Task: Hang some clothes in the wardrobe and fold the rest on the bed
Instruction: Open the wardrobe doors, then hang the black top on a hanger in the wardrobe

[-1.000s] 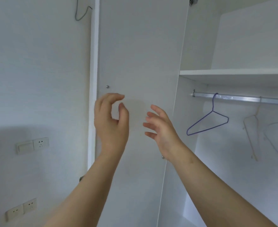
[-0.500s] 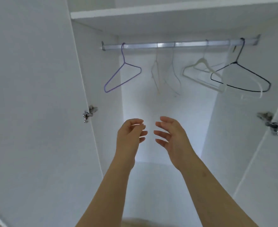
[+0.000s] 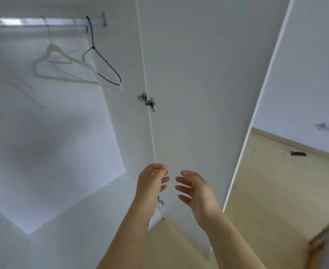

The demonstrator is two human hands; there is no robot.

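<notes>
With left hand [image 3: 151, 184] and right hand [image 3: 197, 193] empty, fingers loosely curled, lift black hanger [image 3: 107, 64] off rod [image 3: 43, 21] by its hook.

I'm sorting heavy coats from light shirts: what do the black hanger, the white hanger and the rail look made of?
Black hanger: thin bent wire, probably coated metal, dull dark finish. White hanger: thicker, broad shoulders, likely moulded plastic, off-white; blur leaves it open. Rail: metal, silvery and polished, judging by its bright glare streak.
</notes>
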